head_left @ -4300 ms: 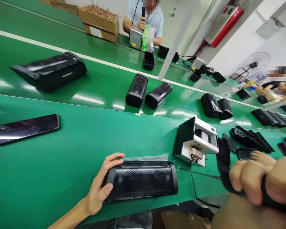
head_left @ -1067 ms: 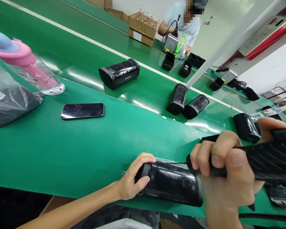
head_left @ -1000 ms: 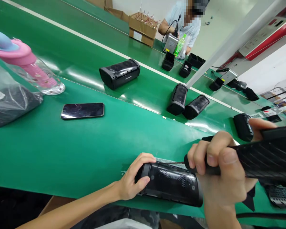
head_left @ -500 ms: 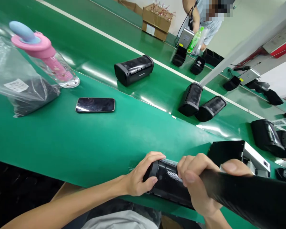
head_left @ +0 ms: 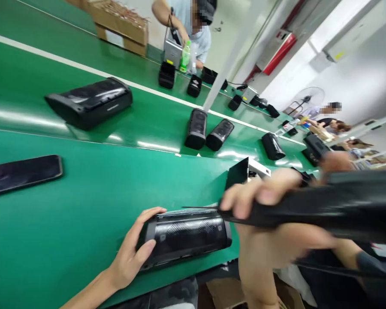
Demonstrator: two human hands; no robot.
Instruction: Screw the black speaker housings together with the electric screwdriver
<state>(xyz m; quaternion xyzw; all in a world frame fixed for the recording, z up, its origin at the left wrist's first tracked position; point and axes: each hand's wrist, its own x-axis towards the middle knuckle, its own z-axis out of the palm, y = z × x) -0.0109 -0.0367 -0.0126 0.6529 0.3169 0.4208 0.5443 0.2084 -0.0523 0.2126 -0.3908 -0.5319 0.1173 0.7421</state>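
Observation:
A black speaker (head_left: 189, 234) with a perforated front under glossy film lies on its side near the table's front edge. My left hand (head_left: 133, 253) is wrapped round its left end, thumb on the front face and fingers over the top. My right hand (head_left: 266, 214), smeared by motion, is closed round a long black electric screwdriver (head_left: 350, 204). The screwdriver's thin bit points left, just above the speaker's upper right edge in the picture. Whether the bit touches the speaker, I cannot tell.
A phone (head_left: 25, 174) lies at left. Further speakers (head_left: 90, 101) stand along the green line (head_left: 154, 124). Behind my right hand is a black-and-white box (head_left: 239, 174). Across the table, a person (head_left: 183, 30) works near a green bottle (head_left: 185, 56). Another forearm (head_left: 347, 253) shows at lower right.
The view has swung right, so phone and speakers sit further left; the pink-lidded bottle and plastic bag are out of frame. My right hand has come off the speaker's right end, and the screwdriver bit now shows.

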